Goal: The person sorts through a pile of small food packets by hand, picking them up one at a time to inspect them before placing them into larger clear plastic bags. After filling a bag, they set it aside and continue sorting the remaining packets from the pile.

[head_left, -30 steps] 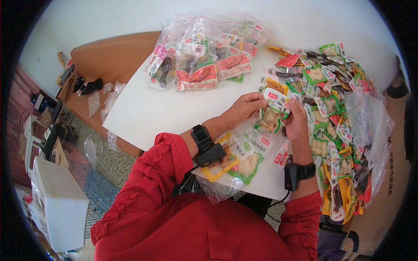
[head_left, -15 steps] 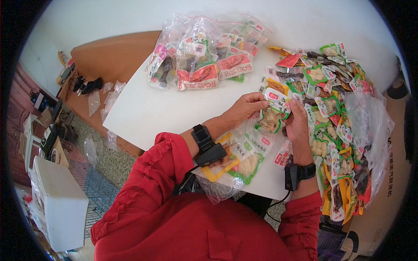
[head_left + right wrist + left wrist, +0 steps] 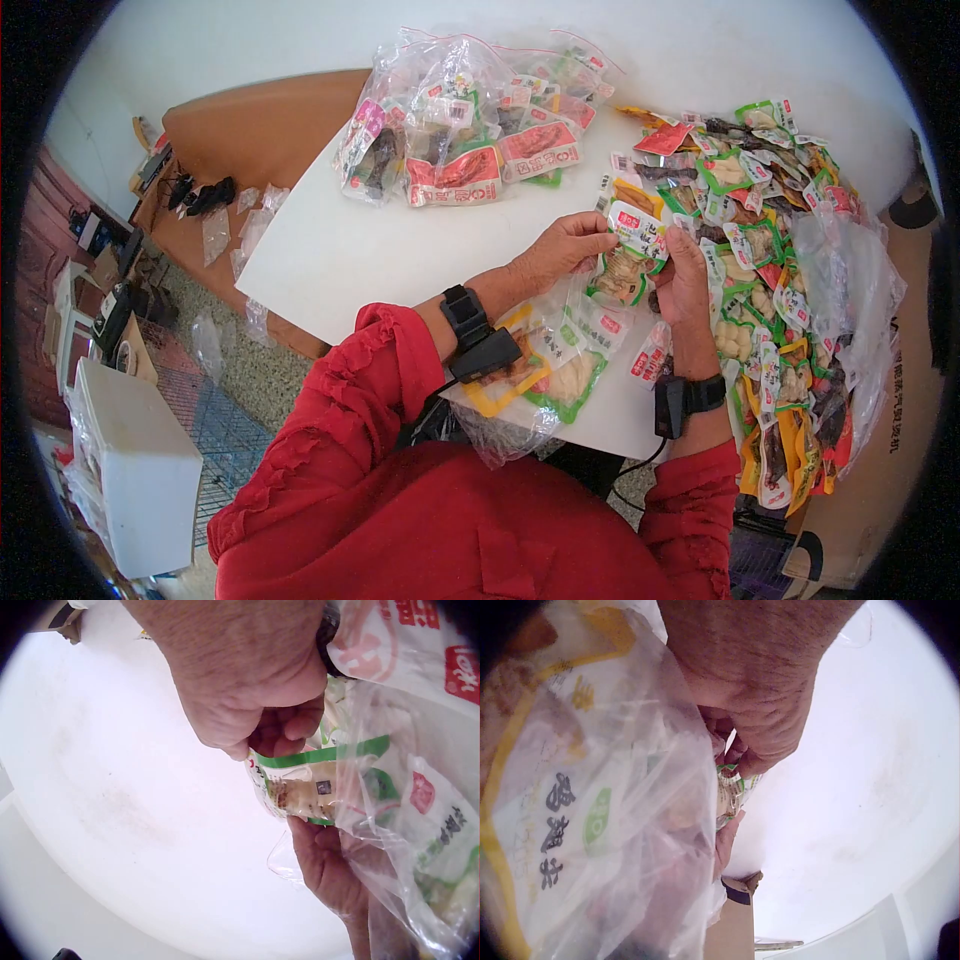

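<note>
Both hands hold a small green-edged food packet [image 3: 632,262] with a white label, upright over the near right part of the table. My left hand [image 3: 562,246] pinches its left edge between thumb and fingers. On the opposite edge my right hand [image 3: 684,278] grips it, thumb near the top; in the right wrist view its fingers curl behind the packet [image 3: 304,789]. Just below the hands lies a clear plastic bag [image 3: 500,435] with a yellow-edged packet [image 3: 497,392] and a green-edged packet [image 3: 570,385] in it. That bag covers much of the left wrist view.
A large heap of assorted packets [image 3: 765,290] covers the table's right side, with a crumpled clear bag [image 3: 850,310] over its edge. Filled clear bags [image 3: 455,130] stand at the back of the white table [image 3: 320,250]. A cardboard box [image 3: 880,500] is at the far right.
</note>
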The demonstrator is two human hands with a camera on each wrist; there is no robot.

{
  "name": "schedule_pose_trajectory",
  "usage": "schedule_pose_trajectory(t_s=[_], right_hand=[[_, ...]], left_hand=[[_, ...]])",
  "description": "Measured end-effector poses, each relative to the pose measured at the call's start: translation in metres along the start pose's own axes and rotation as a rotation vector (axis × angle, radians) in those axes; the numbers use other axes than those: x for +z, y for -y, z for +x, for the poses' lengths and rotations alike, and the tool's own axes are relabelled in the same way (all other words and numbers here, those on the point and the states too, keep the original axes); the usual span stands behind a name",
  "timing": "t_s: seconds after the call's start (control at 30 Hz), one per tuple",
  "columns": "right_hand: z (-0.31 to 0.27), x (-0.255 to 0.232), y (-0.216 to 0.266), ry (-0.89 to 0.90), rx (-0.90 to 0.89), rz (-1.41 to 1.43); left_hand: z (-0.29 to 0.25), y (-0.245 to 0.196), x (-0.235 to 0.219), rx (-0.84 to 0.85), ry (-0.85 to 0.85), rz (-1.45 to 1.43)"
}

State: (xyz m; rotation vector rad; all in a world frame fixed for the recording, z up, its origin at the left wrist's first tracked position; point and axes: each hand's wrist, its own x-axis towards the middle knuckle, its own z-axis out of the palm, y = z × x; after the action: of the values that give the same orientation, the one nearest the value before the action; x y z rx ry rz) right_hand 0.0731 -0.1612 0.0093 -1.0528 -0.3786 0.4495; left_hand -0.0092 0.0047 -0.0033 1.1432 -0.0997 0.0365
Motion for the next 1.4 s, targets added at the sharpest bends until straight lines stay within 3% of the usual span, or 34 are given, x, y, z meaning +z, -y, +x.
schedule_pose_trajectory(t_s=[0.47,0.7,0.77,0.83,0.93,1.03,1.1,1.13,1.2,1.23,1.33,1.4], right_hand=[[-0.001,-0.003,0.001,0.022,0.01,0.002],[0.005,-0.007,0.006,-0.148,0.014,0.214],[0.011,-0.021,0.002,-0.091,0.019,0.243],[0.011,-0.021,0.002,-0.027,0.027,0.272],[0.006,-0.007,0.003,0.004,-0.026,0.222],[-0.002,0.006,0.011,0.155,0.004,0.267],[-0.006,0.009,0.014,0.357,-0.019,0.185],[-0.005,0.007,0.013,0.36,-0.023,0.187],[-0.003,0.004,0.009,0.179,-0.015,-0.283],[-0.004,0.004,0.008,0.18,-0.018,-0.28],[-0.009,0.017,0.006,0.127,-0.142,-0.353],[-0.013,0.026,0.011,0.23,-0.215,-0.244]], left_hand=[[-0.001,0.001,0.002,-0.047,0.013,0.049],[0.0,0.005,0.005,-0.027,0.098,0.336],[-0.001,0.004,0.006,-0.017,0.121,0.378],[-0.006,-0.009,0.012,-0.14,0.096,0.327],[-0.005,-0.008,0.014,-0.077,0.114,0.255],[-0.006,-0.004,0.018,0.05,0.044,0.287],[-0.003,-0.006,0.014,-0.019,0.009,0.237],[-0.001,-0.007,0.011,-0.086,-0.025,0.187],[0.0,-0.008,0.0,-0.126,0.075,0.025],[0.0,-0.008,-0.004,-0.168,0.174,-0.141],[0.003,-0.006,-0.004,-0.286,0.161,-0.295],[0.003,-0.005,0.004,-0.326,0.098,-0.32]])
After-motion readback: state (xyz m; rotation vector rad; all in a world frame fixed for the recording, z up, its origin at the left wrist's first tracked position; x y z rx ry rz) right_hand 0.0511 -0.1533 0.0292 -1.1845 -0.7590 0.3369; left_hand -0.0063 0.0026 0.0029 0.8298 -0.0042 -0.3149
